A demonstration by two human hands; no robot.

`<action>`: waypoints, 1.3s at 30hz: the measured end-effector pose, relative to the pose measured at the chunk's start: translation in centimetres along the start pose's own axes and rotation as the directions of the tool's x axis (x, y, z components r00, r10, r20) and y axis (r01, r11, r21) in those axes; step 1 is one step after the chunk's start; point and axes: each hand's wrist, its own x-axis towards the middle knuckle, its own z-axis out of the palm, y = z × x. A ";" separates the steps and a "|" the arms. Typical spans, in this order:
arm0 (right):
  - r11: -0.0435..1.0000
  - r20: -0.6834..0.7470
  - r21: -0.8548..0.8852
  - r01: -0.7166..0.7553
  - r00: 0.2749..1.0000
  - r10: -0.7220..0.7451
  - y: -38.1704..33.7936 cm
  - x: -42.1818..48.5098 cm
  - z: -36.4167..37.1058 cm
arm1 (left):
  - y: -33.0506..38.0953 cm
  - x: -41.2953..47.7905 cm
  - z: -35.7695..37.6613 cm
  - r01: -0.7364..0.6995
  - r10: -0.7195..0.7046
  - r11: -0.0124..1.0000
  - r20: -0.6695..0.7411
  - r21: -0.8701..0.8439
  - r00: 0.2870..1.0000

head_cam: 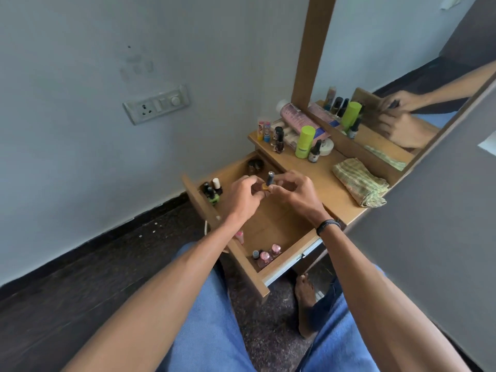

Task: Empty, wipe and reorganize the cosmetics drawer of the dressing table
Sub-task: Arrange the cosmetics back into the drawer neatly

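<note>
Green and dark little bottles (212, 194) stand in the drawer's (284, 260) left corner. Over the drawer my left hand (243, 196) pinches the amber base of a nail polish bottle (269, 179), and my right hand (292, 189) pinches it from the other side. It's light, hard, probably glass (slick and breakable, I'd guess), so cap or base seems safest. Further right, a folded cloth (359, 181) lies on the tabletop (330, 189).

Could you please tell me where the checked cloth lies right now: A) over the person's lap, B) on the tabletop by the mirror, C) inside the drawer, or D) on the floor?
B: the folded cloth rests on the tabletop below the mirror, outside the drawer.
</note>
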 end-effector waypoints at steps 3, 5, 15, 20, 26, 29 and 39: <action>1.000 0.098 0.013 -0.001 0.995 -0.001 -0.3 -0.9 2.2 | -1.8 -1.3 -1.4 0.017 -0.024 0.992 0.053 0.129 0.998; 1.000 0.159 -0.002 -0.003 0.987 0.003 -0.6 -1.0 3.5 | -2.9 -2.0 -2.2 0.030 -0.045 0.981 0.077 0.193 0.996; 0.994 0.334 -0.111 -0.008 0.942 0.045 -0.1 1.0 8.5 | -6.4 -2.7 -3.5 -0.040 0.026 0.929 0.044 0.368 0.999; 0.987 0.410 -0.160 0.006 0.910 0.061 1.1 2.1 10.9 | -7.5 -2.3 -3.1 -0.031 0.041 0.841 -0.006 0.540 0.999; 0.983 0.405 -0.185 0.006 0.912 0.070 1.8 3.8 12.5 | -8.7 -1.3 -3.6 0.115 -0.052 0.859 -0.139 0.499 0.989; 0.984 0.403 -0.177 0.022 0.914 0.052 1.3 4.7 13.3 | -9.1 -1.1 -3.8 0.136 -0.063 0.872 -0.167 0.471 0.984; 0.981 0.380 -0.191 -0.017 0.921 0.090 0.4 6.0 14.6 | -8.9 -0.1 -4.2 0.196 -0.108 0.852 -0.204 0.486 0.973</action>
